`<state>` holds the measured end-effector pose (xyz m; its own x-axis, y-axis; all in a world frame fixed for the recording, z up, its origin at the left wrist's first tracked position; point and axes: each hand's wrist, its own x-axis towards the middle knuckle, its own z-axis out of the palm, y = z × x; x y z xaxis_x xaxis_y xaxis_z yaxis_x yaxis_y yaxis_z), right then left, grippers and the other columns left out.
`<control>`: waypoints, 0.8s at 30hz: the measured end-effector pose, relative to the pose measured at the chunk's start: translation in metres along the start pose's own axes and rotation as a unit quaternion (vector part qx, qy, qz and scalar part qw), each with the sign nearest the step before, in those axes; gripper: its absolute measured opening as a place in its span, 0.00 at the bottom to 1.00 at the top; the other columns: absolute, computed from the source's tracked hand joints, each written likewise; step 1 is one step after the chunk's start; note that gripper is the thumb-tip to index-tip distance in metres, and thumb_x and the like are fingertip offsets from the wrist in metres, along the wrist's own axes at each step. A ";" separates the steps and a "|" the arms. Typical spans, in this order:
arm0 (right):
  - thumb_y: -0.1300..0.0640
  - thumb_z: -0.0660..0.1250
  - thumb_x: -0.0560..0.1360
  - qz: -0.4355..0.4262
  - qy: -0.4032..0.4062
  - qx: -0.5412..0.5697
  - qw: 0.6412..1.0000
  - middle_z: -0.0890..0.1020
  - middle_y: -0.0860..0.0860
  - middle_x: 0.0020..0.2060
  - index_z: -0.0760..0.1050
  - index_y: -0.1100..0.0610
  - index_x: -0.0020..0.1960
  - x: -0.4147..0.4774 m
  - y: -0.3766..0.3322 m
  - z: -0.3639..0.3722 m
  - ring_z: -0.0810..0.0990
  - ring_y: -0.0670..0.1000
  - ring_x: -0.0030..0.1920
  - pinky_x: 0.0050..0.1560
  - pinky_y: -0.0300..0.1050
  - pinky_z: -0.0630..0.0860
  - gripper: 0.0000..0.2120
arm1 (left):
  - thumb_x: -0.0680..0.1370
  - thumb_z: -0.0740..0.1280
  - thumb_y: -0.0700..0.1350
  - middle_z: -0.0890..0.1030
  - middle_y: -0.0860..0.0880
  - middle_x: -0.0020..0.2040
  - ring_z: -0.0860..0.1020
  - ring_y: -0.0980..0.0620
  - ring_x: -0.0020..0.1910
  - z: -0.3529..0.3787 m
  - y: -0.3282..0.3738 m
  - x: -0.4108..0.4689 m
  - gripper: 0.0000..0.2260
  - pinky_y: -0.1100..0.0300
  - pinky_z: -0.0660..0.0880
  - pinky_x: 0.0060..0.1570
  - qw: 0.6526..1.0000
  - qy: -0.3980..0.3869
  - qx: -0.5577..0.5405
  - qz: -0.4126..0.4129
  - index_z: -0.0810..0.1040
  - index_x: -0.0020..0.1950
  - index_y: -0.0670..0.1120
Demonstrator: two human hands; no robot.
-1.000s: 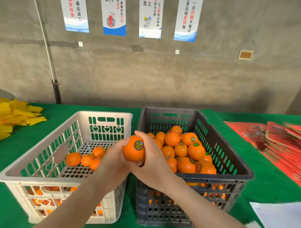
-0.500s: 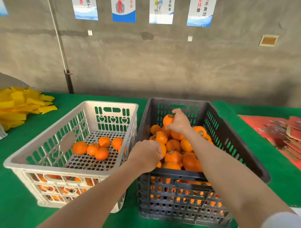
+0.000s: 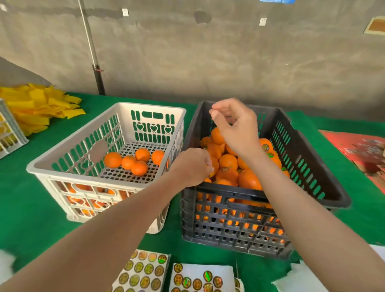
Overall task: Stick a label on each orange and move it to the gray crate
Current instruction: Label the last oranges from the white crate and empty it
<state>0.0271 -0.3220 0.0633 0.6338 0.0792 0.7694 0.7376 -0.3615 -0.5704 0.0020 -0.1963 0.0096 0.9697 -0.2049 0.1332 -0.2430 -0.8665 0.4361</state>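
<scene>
Not much to read here, honestly. The round stickers (image 3: 149, 268) on the two sticker sheets (image 3: 220, 270) at 6 o'clock are showing a dark ring pattern on shiny foil, but no letters are coming through. Same with the labels (image 3: 265, 147) sitting on the oranges (image 3: 228, 161) in the gray crate (image 3: 229, 192), they're too small to make out. The red cardboard (image 3: 358, 150) at 3 o'clock is carrying some print, all blurred. A blue poster edge (image 3: 277, 1) is peeking in at 12 o'clock, no characters showing. The white crate (image 3: 83, 177) is showing three heart cutouts (image 3: 153, 128) on its far wall.
</scene>
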 end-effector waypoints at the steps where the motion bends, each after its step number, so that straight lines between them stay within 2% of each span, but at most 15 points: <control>1: 0.60 0.66 0.75 -0.050 -0.023 0.037 0.998 0.81 0.47 0.38 0.78 0.57 0.45 -0.025 -0.019 -0.006 0.80 0.45 0.39 0.39 0.38 0.76 0.03 | 0.76 0.65 0.47 0.79 0.50 0.42 0.78 0.49 0.43 -0.002 0.002 -0.001 0.04 0.54 0.76 0.44 1.000 0.003 0.023 0.011 0.77 0.44 0.48; 2: 0.59 0.65 0.76 -0.078 -0.080 0.062 0.992 0.80 0.46 0.36 0.78 0.56 0.42 -0.055 -0.031 -0.010 0.79 0.45 0.37 0.37 0.38 0.75 0.05 | 0.76 0.64 0.45 0.78 0.50 0.40 0.77 0.49 0.42 -0.004 0.004 -0.003 0.05 0.54 0.74 0.43 0.999 0.004 0.043 0.023 0.77 0.43 0.47; 4: 0.56 0.64 0.78 -0.019 -0.268 0.074 0.960 0.81 0.47 0.36 0.78 0.56 0.41 -0.121 -0.038 -0.011 0.79 0.44 0.36 0.36 0.39 0.75 0.08 | 0.77 0.63 0.42 0.79 0.48 0.41 0.76 0.48 0.43 -0.006 0.005 -0.008 0.07 0.53 0.73 0.43 0.999 0.022 0.003 0.039 0.79 0.43 0.43; 6: 0.55 0.61 0.79 0.099 -0.480 -0.020 0.872 0.83 0.50 0.44 0.80 0.59 0.48 -0.179 -0.020 -0.005 0.79 0.43 0.42 0.44 0.42 0.78 0.10 | 0.78 0.62 0.41 0.80 0.47 0.45 0.74 0.50 0.44 -0.008 0.007 -0.016 0.08 0.54 0.72 0.44 0.995 0.062 -0.063 0.035 0.80 0.48 0.40; 7: 0.56 0.60 0.79 0.143 -0.546 -0.087 0.821 0.82 0.53 0.51 0.79 0.61 0.54 -0.203 -0.004 -0.002 0.78 0.45 0.49 0.51 0.45 0.77 0.12 | 0.79 0.62 0.41 0.79 0.47 0.45 0.74 0.51 0.43 -0.009 0.009 -0.022 0.08 0.56 0.71 0.43 0.993 0.087 -0.071 0.032 0.80 0.50 0.41; 9: 0.56 0.59 0.80 0.196 -0.603 -0.198 0.748 0.76 0.57 0.61 0.73 0.62 0.64 -0.238 0.023 0.002 0.73 0.54 0.61 0.63 0.52 0.70 0.16 | 0.80 0.61 0.43 0.80 0.48 0.45 0.75 0.49 0.44 -0.008 0.010 -0.029 0.09 0.55 0.72 0.43 0.988 0.128 -0.076 0.032 0.80 0.53 0.42; 11: 0.56 0.58 0.79 0.205 -0.609 -0.258 0.721 0.71 0.58 0.65 0.69 0.61 0.68 -0.256 0.040 0.003 0.69 0.59 0.66 0.67 0.55 0.66 0.19 | 0.80 0.61 0.44 0.80 0.47 0.41 0.77 0.47 0.43 -0.005 0.012 -0.037 0.09 0.53 0.73 0.42 0.985 0.149 -0.077 0.040 0.79 0.54 0.42; 13: 0.56 0.59 0.79 0.214 -0.587 -0.270 0.732 0.72 0.56 0.66 0.68 0.58 0.70 -0.265 0.052 0.004 0.69 0.58 0.67 0.70 0.55 0.64 0.20 | 0.81 0.62 0.44 0.77 0.49 0.39 0.77 0.48 0.42 0.001 0.011 -0.046 0.09 0.56 0.71 0.41 0.983 0.156 -0.083 0.049 0.78 0.57 0.42; 15: 0.60 0.61 0.78 0.229 -0.557 -0.254 0.757 0.76 0.54 0.63 0.68 0.55 0.70 -0.267 0.057 0.004 0.73 0.54 0.63 0.69 0.53 0.65 0.20 | 0.80 0.63 0.42 0.79 0.46 0.46 0.77 0.47 0.49 0.010 0.009 -0.063 0.10 0.55 0.72 0.49 0.971 0.211 -0.068 0.087 0.77 0.59 0.41; 17: 0.65 0.59 0.77 0.249 -0.536 -0.224 0.775 0.80 0.50 0.52 0.69 0.54 0.68 -0.266 0.058 0.002 0.75 0.51 0.55 0.66 0.52 0.68 0.20 | 0.78 0.64 0.38 0.79 0.43 0.51 0.76 0.45 0.54 0.026 0.010 -0.091 0.09 0.53 0.71 0.55 0.944 0.275 -0.046 0.174 0.77 0.57 0.39; 19: 0.66 0.57 0.78 0.265 -0.514 -0.198 0.791 0.77 0.45 0.42 0.71 0.53 0.64 -0.264 0.057 -0.001 0.74 0.48 0.48 0.62 0.49 0.68 0.18 | 0.76 0.64 0.36 0.80 0.43 0.51 0.75 0.48 0.53 0.054 0.004 -0.121 0.10 0.56 0.70 0.56 0.929 0.270 -0.059 0.246 0.76 0.56 0.40; 20: 0.66 0.56 0.78 0.267 -0.503 -0.185 0.801 0.75 0.44 0.39 0.72 0.53 0.62 -0.263 0.056 -0.003 0.74 0.47 0.46 0.58 0.46 0.69 0.16 | 0.75 0.64 0.35 0.80 0.44 0.51 0.76 0.48 0.53 0.069 0.001 -0.132 0.10 0.58 0.70 0.56 0.940 0.233 -0.069 0.240 0.76 0.56 0.40; 21: 0.66 0.57 0.78 0.264 -0.494 -0.173 0.810 0.74 0.43 0.37 0.72 0.54 0.59 -0.261 0.055 -0.005 0.74 0.47 0.44 0.53 0.43 0.69 0.14 | 0.75 0.64 0.35 0.80 0.44 0.52 0.76 0.48 0.54 0.082 -0.003 -0.139 0.11 0.58 0.70 0.57 0.961 0.178 -0.085 0.194 0.77 0.57 0.41; 23: 0.67 0.58 0.77 0.248 -0.476 -0.154 0.830 0.74 0.43 0.37 0.73 0.56 0.53 -0.256 0.051 -0.008 0.74 0.47 0.42 0.46 0.40 0.69 0.10 | 0.76 0.63 0.37 0.79 0.46 0.57 0.75 0.48 0.58 0.102 -0.013 -0.140 0.13 0.58 0.68 0.61 0.995 0.020 -0.090 0.038 0.77 0.60 0.42; 24: 0.68 0.58 0.76 0.242 -0.465 -0.146 0.839 0.75 0.44 0.38 0.74 0.57 0.50 -0.254 0.048 -0.011 0.75 0.48 0.43 0.45 0.39 0.69 0.09 | 0.77 0.63 0.39 0.80 0.46 0.57 0.75 0.48 0.58 0.109 -0.018 -0.137 0.12 0.57 0.69 0.62 0.994 -0.073 -0.081 -0.030 0.78 0.59 0.43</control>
<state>-0.1011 -0.3693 -0.1563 0.8506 0.4992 -0.1654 0.3396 -0.7615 -0.5521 -0.1236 -0.2022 -0.1138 0.9732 -0.2289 -0.0227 -0.1740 -0.7971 0.5783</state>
